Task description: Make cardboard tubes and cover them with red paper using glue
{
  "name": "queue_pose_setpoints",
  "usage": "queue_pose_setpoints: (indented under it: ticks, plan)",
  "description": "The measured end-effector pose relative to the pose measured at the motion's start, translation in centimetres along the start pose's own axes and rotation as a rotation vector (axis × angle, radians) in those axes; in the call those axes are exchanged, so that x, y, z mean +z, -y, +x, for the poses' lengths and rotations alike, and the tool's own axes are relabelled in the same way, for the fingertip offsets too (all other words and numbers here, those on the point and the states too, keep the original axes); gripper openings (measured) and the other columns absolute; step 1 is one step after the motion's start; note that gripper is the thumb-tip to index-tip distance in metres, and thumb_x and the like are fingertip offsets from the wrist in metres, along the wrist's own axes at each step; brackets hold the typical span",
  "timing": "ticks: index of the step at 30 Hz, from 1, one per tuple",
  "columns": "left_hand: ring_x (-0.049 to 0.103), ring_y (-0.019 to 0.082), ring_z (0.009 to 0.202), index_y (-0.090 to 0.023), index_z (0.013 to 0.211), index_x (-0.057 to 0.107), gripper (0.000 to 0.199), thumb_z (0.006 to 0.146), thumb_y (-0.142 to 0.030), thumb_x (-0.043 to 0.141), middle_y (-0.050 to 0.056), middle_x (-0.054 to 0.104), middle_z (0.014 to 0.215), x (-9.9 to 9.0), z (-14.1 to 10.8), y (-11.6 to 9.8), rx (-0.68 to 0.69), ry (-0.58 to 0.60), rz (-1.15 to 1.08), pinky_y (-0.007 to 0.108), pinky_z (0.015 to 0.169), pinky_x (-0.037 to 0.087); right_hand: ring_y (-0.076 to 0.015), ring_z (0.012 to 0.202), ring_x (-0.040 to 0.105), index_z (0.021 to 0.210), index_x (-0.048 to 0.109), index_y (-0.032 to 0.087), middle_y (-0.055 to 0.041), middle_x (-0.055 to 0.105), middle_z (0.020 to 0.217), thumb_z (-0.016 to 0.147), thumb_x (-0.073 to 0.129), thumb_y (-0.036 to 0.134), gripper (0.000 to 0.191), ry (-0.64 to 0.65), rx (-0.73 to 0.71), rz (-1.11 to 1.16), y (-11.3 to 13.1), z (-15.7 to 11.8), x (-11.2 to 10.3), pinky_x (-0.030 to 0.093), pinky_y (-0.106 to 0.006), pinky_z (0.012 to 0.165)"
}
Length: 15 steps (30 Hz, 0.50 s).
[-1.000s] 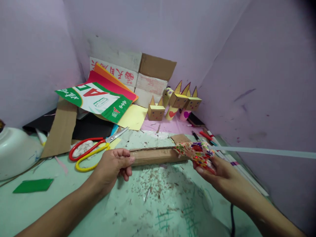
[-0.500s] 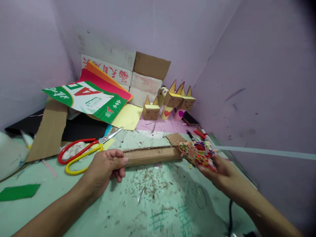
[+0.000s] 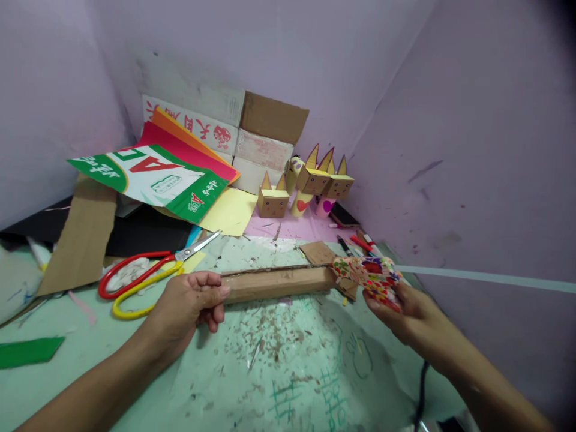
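Lilac walls [image 3: 472, 120] rise beyond both hands, and a pale green tabletop [image 3: 211, 372] spreads beneath them. Well beyond the left hand, a white carton [image 3: 265, 147] with red print and 1 brown flap leans against the wall. In front of it, also beyond the left hand, a green-and-white printed sheet [image 3: 166, 180] lies over red and orange ones. A black sheet [image 3: 148, 231] shows under these, and a brown cardboard piece [image 3: 85, 228] lies across it, farther to the left hand's left.

The left hand [image 3: 198, 303] pinches the near-left end of a folded cardboard strip [image 3: 279, 284] between thumb and fingers; the strip spans most of the gap between the 2 hands. The right hand [image 3: 405, 309] is wrapped around a flower-patterned tool [image 3: 369, 277], its nose at the strip's right end; whether they touch, I cannot tell. A pale rod [image 3: 486, 278] runs right from the tool, past the right hand.

Scissors [image 3: 180, 254] with 1 red and 1 yellow handle lie just beyond the left hand. Ahead, between the hands, stand 3 eared boxes [image 3: 273, 203], 2 of them on rolls with hearts. A green piece [image 3: 29, 352] lies left of the left forearm. Pens [image 3: 361, 242] lie beyond the right hand, and tiny scraps [image 3: 274, 336] dot the surface between the forearms.
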<state>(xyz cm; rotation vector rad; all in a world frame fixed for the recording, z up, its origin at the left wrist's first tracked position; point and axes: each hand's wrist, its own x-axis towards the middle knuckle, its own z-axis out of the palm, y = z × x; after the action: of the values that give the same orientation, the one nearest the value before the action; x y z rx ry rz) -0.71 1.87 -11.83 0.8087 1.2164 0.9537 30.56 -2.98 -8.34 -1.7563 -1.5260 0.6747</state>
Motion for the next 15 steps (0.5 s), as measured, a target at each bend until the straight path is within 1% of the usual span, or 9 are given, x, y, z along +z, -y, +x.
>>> queue_pose_setpoints:
  ticks: [3, 5, 10, 15]
  plan:
    - [0.043, 0.008, 0.029, -0.018, 0.073, 0.048, 0.042, 0.046, -0.031, 0.077, -0.004, 0.054, 0.034, 0.02, -0.02, -0.01, -0.001, -0.007, -0.005, 0.016, 0.030, 0.035, -0.0214, 0.065, 0.061, 0.077, 0.062, 0.022, -0.0006, 0.059, 0.057, 0.066, 0.067, 0.037, 0.019, -0.016, 0.012, -0.001, -0.11, -0.06, -0.08, 0.044, -0.026, 0.047]
    - [0.044, 0.008, 0.029, -0.018, 0.073, 0.048, 0.042, 0.046, -0.031, 0.077, -0.004, 0.054, 0.035, 0.03, -0.01, -0.01, -0.006, -0.012, -0.004, 0.016, 0.030, 0.035, -0.0193, 0.060, 0.058, 0.074, 0.061, 0.022, 0.0013, 0.054, 0.053, 0.066, 0.067, 0.037, 0.019, -0.017, 0.025, 0.005, -0.05, -0.09, -0.07, 0.040, -0.024, 0.043]
    - [0.044, 0.009, 0.030, -0.017, 0.072, 0.049, 0.040, 0.046, -0.031, 0.077, -0.005, 0.054, 0.035, -0.01, -0.06, 0.00, -0.006, -0.010, 0.003, 0.017, 0.030, 0.035, -0.0172, 0.054, 0.054, 0.066, 0.055, 0.023, 0.0038, 0.046, 0.046, 0.064, 0.066, 0.036, 0.018, -0.016, 0.073, 0.006, 0.23, -0.07, -0.01, 0.035, -0.022, 0.039]
    - [0.043, 0.008, 0.029, -0.017, 0.073, 0.050, 0.040, 0.046, -0.031, 0.077, -0.004, 0.054, 0.035, -0.06, -0.15, -0.02, -0.011, -0.008, 0.007, 0.017, 0.030, 0.035, -0.0154, 0.049, 0.050, 0.065, 0.052, 0.023, 0.0061, 0.040, 0.042, 0.065, 0.064, 0.036, 0.018, -0.017, 0.088, 0.014, 0.28, -0.13, -0.15, 0.034, -0.022, 0.039]
